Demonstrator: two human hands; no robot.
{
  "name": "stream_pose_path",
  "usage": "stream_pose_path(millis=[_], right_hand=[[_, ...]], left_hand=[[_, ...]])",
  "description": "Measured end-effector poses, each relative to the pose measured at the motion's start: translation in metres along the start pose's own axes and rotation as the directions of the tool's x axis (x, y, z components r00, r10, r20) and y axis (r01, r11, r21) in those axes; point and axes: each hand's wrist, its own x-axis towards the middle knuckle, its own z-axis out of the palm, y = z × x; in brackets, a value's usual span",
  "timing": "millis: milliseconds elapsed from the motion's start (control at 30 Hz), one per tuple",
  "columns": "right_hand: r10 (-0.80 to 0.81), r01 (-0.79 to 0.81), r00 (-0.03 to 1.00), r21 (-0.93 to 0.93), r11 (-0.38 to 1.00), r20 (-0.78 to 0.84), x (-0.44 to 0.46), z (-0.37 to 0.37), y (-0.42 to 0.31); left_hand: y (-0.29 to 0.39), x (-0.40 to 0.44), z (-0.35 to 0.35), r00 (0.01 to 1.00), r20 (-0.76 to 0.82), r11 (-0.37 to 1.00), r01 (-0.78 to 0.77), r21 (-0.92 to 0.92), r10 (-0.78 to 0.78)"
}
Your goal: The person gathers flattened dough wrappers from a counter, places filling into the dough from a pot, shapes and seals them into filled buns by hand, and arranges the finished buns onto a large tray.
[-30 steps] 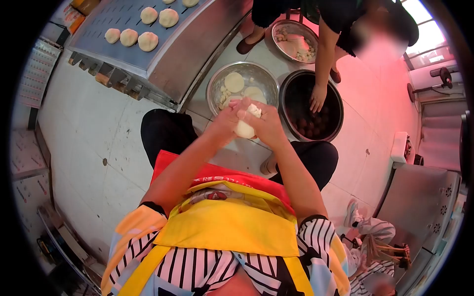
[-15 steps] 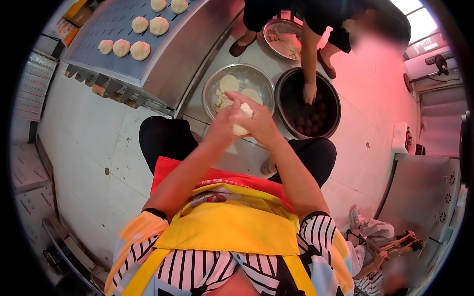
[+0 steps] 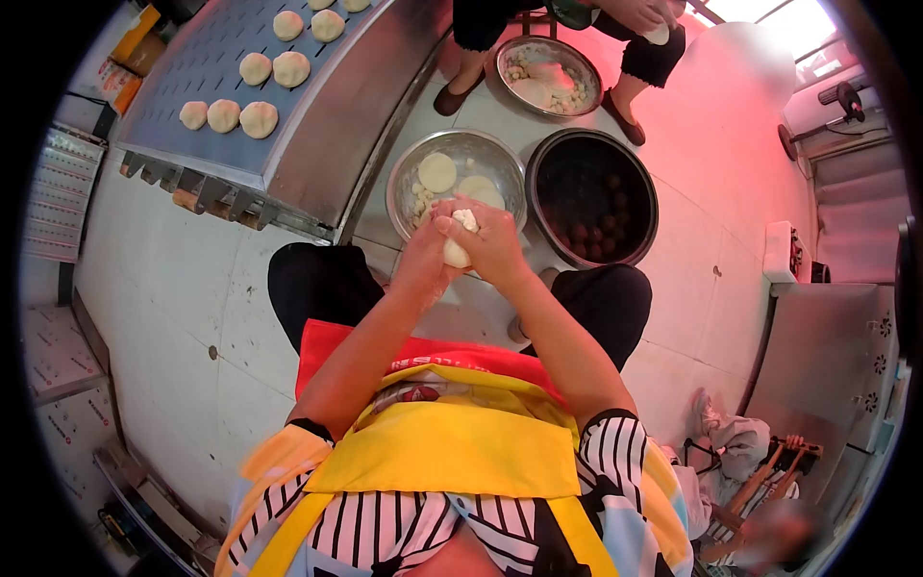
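My left hand (image 3: pixel 426 252) and my right hand (image 3: pixel 496 242) are both closed around a pale ball of dough (image 3: pixel 457 253). A bit of its white top shows between my thumbs, while the fingers hide the sides. The ball is held over the near edge of a metal bowl (image 3: pixel 510 168). Inside that bowl lie flat dough rounds (image 3: pixel 437 172) and small lumps of dough (image 3: pixel 421 198). Right beside it stands a black tub (image 3: pixel 657 197) holding several dark round balls (image 3: pixel 596 237).
Several shaped buns (image 3: pixel 259 119) sit on a slotted metal surface (image 3: pixel 192 77) at upper left. Across from me, a seated co-worker's hands (image 3: pixel 639 12) hold a pale piece above a second metal bowl (image 3: pixel 502 67). Another person (image 3: pixel 735 447) is at lower right, near a metal cabinet (image 3: pixel 817 356).
The co-worker's hand has come out of the black tub and moved back above their lap. My fingers have closed more tightly around the dough ball, and the view has shifted slightly.
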Motion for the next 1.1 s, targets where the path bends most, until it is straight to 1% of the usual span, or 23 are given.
stream_pose_path(millis=[33, 100, 133, 200, 267, 300, 333, 400, 433, 500, 533, 600, 633, 667, 700, 733, 800, 833, 900, 933, 1000, 1067, 1100], right_hand=[[-0.069, 0.067, 0.997, -0.063, 0.996, -0.027, -0.001, 0.001, 0.0], [0.043, -0.051, 0.994, 0.086, 0.995, 0.098, -0.005, -0.002, -0.008], [0.091, -0.117, 0.982, 0.154, 0.981, 0.164, -0.008, -0.003, -0.011], [0.035, -0.043, 0.997, 0.108, 0.993, 0.073, -0.005, -0.001, 0.002], [-0.039, 0.039, 0.999, 0.021, 0.999, 0.019, 0.0, 0.001, 0.004], [-0.075, 0.076, 0.997, -0.039, 0.996, 0.008, 0.0, 0.001, 0.003], [-0.107, 0.106, 0.994, -0.098, 0.989, -0.001, -0.002, 0.002, 0.003], [0.051, -0.066, 0.986, 0.091, 0.994, 0.157, -0.006, -0.005, -0.006], [0.116, -0.16, 0.963, 0.172, 0.972, 0.244, -0.006, -0.007, -0.008], [0.033, -0.047, 0.989, 0.099, 0.994, 0.143, -0.002, -0.004, 0.004], [-0.017, 0.011, 0.995, 0.06, 0.998, 0.097, 0.002, -0.001, 0.009], [-0.2, 0.202, 0.978, -0.029, 0.979, 0.059, 0.004, 0.001, 0.013], [-0.285, 0.288, 0.957, -0.076, 0.955, 0.044, 0.003, 0.002, 0.011], [-0.114, 0.111, 0.987, 0.035, 0.993, 0.113, -0.001, 0.0, 0.009], [0.053, -0.08, 0.979, 0.13, 0.988, 0.199, -0.005, -0.004, -0.006], [0.205, -0.272, 0.932, 0.204, 0.94, 0.297, -0.009, -0.005, -0.014], [0.033, -0.035, 0.992, 0.021, 0.999, 0.125, -0.003, 0.0, -0.002], [-0.07, 0.074, 0.996, -0.082, 0.994, 0.052, 0.0, 0.003, 0.003], [-0.1, 0.101, 0.994, -0.02, 0.995, 0.038, 0.001, 0.004, 0.007], [-0.111, 0.11, 0.993, 0.01, 0.994, 0.03, 0.0, 0.005, 0.007], [-0.004, -0.002, 0.998, 0.099, 0.995, 0.064, -0.001, 0.008, 0.015], [0.027, -0.03, 0.996, 0.035, 0.999, 0.086, 0.002, 0.006, 0.017], [0.008, -0.002, 0.996, -0.069, 0.998, 0.092, 0.003, 0.004, 0.014]], left_hand=[[0.003, 0.004, -0.009, 0.993, 0.091, 0.997, 0.071, 0.035, -0.074], [0.014, 0.011, -0.027, 0.937, 0.259, 0.971, 0.209, 0.117, -0.233], [0.013, 0.01, -0.027, 0.945, 0.237, 0.968, 0.188, 0.168, -0.225], [0.016, 0.007, -0.022, 0.96, 0.198, 0.952, 0.14, 0.273, -0.198], [-0.001, 0.003, -0.007, 0.998, 0.064, 0.991, -0.007, 0.136, -0.002], [-0.008, 0.002, -0.003, 0.996, -0.016, 0.993, -0.086, 0.075, 0.087], [-0.004, 0.002, -0.009, 0.999, 0.043, 0.993, -0.02, 0.118, 0.015], [0.009, 0.001, -0.021, 0.979, 0.15, 0.973, 0.104, 0.206, -0.137], [0.009, -0.001, -0.019, 0.984, 0.125, 0.97, 0.101, 0.221, -0.131], [0.012, -0.003, -0.011, 0.992, 0.075, 0.965, 0.084, 0.25, -0.105], [0.006, -0.002, -0.008, 0.998, 0.058, 0.987, 0.019, 0.161, -0.029], [-0.009, -0.002, -0.003, 0.994, 0.003, 0.994, -0.112, -0.01, 0.112], [-0.003, -0.002, -0.009, 0.997, 0.066, 0.993, -0.039, 0.11, 0.032], [0.007, -0.003, -0.017, 0.991, 0.118, 0.973, 0.029, 0.229, -0.058], [0.012, -0.005, -0.022, 0.975, 0.159, 0.933, 0.09, 0.347, -0.153], [0.008, -0.006, -0.022, 0.983, 0.141, 0.955, 0.075, 0.287, -0.12], [0.003, -0.005, -0.018, 0.994, 0.101, 0.986, 0.02, 0.167, -0.038], [-0.002, -0.004, -0.016, 0.996, 0.087, 0.997, -0.006, 0.08, -0.001], [-0.012, -0.003, -0.012, 0.997, 0.051, 0.994, -0.053, -0.091, 0.058], [-0.011, -0.001, -0.014, 0.997, 0.051, 0.998, -0.056, -0.017, 0.056], [-0.009, 0.0, -0.017, 0.998, 0.049, 0.991, -0.057, 0.124, 0.051], [-0.008, -0.005, -0.012, 0.999, 0.033, 0.995, -0.021, 0.1, 0.018], [-0.007, -0.007, -0.011, 1.0, 0.024, 0.996, -0.007, 0.087, 0.005]])
